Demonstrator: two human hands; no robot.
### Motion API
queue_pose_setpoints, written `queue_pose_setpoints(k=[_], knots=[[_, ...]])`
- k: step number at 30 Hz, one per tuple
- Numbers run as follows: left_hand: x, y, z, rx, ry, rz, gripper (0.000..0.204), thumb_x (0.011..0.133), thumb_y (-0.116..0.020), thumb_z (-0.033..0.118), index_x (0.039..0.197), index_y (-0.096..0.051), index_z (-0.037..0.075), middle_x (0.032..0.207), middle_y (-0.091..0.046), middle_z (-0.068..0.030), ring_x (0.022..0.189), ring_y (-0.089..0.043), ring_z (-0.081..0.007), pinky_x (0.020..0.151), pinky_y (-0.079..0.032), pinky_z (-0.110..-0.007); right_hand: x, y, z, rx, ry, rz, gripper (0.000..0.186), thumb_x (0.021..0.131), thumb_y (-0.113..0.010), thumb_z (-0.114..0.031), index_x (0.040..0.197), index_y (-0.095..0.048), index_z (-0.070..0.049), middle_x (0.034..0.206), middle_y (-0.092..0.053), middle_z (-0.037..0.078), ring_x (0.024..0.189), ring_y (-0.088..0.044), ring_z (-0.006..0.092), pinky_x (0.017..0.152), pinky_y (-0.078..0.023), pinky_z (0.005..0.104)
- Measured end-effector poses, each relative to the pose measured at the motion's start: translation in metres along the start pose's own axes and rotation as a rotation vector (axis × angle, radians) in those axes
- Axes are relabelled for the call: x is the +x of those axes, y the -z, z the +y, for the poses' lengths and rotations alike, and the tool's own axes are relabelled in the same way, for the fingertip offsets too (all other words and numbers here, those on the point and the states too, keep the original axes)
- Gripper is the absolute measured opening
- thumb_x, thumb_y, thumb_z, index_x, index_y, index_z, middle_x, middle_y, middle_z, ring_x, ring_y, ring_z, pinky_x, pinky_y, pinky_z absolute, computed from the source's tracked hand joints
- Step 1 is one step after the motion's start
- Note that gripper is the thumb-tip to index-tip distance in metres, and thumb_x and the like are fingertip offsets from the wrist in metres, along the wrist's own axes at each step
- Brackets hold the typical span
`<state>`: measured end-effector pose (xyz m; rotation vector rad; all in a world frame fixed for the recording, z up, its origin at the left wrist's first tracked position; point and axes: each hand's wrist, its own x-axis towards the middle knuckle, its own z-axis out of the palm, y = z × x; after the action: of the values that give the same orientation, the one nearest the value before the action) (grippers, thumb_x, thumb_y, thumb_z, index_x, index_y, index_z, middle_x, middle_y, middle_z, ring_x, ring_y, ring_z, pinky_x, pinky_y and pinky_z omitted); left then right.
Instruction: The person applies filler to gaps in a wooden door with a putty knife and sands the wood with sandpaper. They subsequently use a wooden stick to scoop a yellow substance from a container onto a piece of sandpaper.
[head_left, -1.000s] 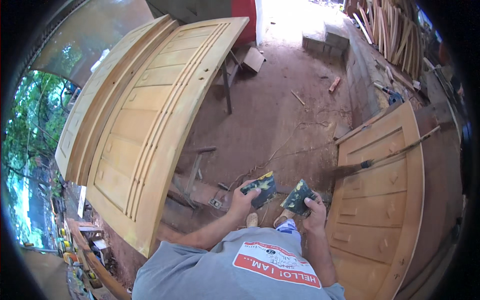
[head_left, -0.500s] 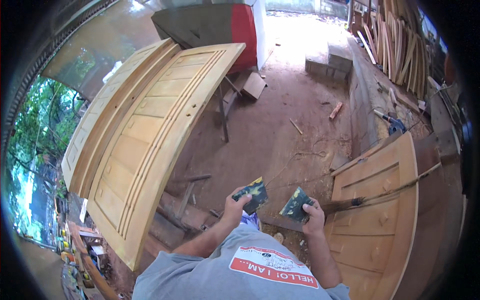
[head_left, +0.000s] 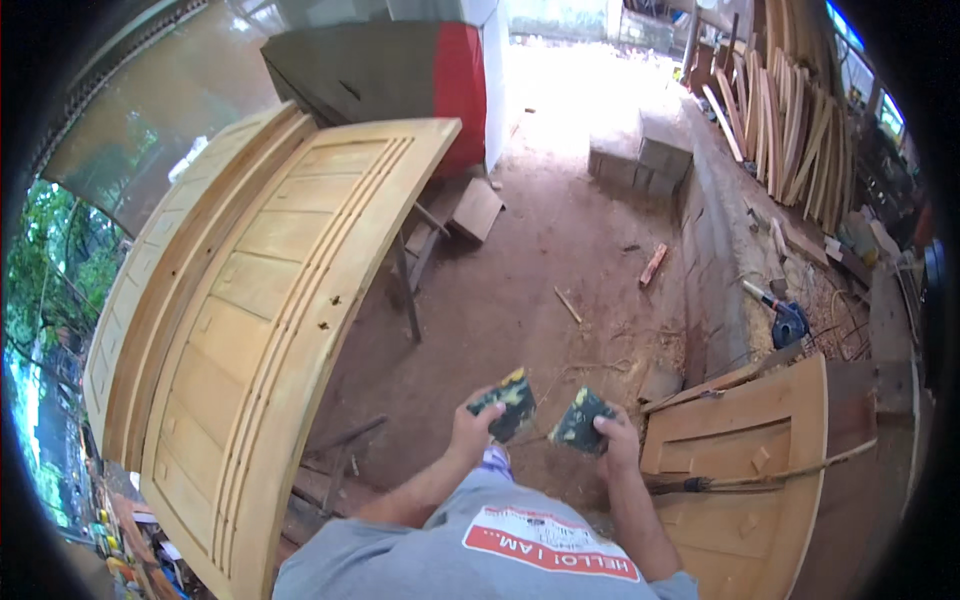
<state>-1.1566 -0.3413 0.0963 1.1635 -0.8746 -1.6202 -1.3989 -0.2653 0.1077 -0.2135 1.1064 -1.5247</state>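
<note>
My left hand [head_left: 469, 430] is closed on a flat dark-green piece [head_left: 509, 399] smeared with pale yellow, held out in front of my grey shirt. My right hand [head_left: 617, 435] grips a similar smeared dark piece [head_left: 575, 418], a short way to the right; the two pieces are apart. To my left a pale yellow panelled wooden door [head_left: 250, 370] lies raised on supports beside another one [head_left: 140, 300]. A brownish panelled door [head_left: 760, 430] is at my lower right, with a long broom-like stick [head_left: 830, 460] across it.
A grey-and-red covered bulky object [head_left: 380, 80] stands at the back left, near a loose board [head_left: 477, 210]. Grey blocks [head_left: 635, 150] sit by a low ledge on the right, with stacked wood strips [head_left: 790, 140] and a blue blower [head_left: 785, 320]. Sticks and cords lie on the dirt floor.
My view has tilted upward, so the doors and surroundings sit lower in the picture and more of the back shows. Both hands keep hold of their pieces, now somewhat lower in view.
</note>
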Motion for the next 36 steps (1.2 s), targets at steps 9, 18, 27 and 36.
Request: queue_pose_setpoints(k=[9, 18, 27, 36], knots=[[0.167, -0.002, 0.124, 0.034, -0.092, -0.125, 0.031, 0.094, -0.063, 0.007, 0.123, -0.064, -0.002, 0.11, -0.07, -0.0073, 0.098, -0.065, -0.0127, 0.089, -0.052, -0.027, 0.158, -0.158, -0.043, -0.01, 0.069, -0.11, 0.034, 0.087, -0.066, -0.001, 0.121, -0.059, 0.001, 0.106, -0.07, 0.012, 0.09, -0.071, 0.0216, 0.083, -0.061, 0.0384], [0.273, -0.018, 0.146, 0.167, -0.156, -0.101, 0.033, 0.096, -0.061, 0.008, 0.126, -0.064, -0.004, 0.113, -0.07, -0.0083, 0.102, -0.064, -0.012, 0.091, -0.051, -0.027, 0.295, -0.228, -0.049, 0.067, -0.062, -0.208, 0.029, 0.089, -0.067, 0.0, 0.118, -0.061, -0.001, 0.103, -0.072, 0.011, 0.086, -0.072, 0.0198, 0.078, -0.063, 0.036], [0.436, -0.071, 0.164, 0.447, -0.168, -0.204, 0.031, 0.099, -0.06, 0.01, 0.126, -0.063, -0.005, 0.108, -0.069, -0.0056, 0.097, -0.061, -0.0099, 0.088, -0.05, -0.027, 0.466, -0.255, -0.093, 0.02, -0.143, -0.276, 0.026, 0.09, -0.067, -0.002, 0.115, -0.063, -0.001, 0.1, -0.071, 0.007, 0.084, -0.07, 0.0154, 0.078, -0.06, 0.0316], [0.599, -0.14, 0.2, 0.615, -0.044, -0.182, 0.035, 0.095, -0.062, 0.015, 0.124, -0.063, -0.005, 0.097, -0.07, -0.0169, 0.085, -0.066, -0.018, 0.079, -0.053, -0.034, 0.632, -0.29, -0.179, -0.279, -0.152, -0.414, 0.025, 0.089, -0.069, -0.004, 0.113, -0.065, -0.001, 0.097, -0.07, 0.005, 0.083, -0.067, 0.0129, 0.079, -0.057, 0.0291]])
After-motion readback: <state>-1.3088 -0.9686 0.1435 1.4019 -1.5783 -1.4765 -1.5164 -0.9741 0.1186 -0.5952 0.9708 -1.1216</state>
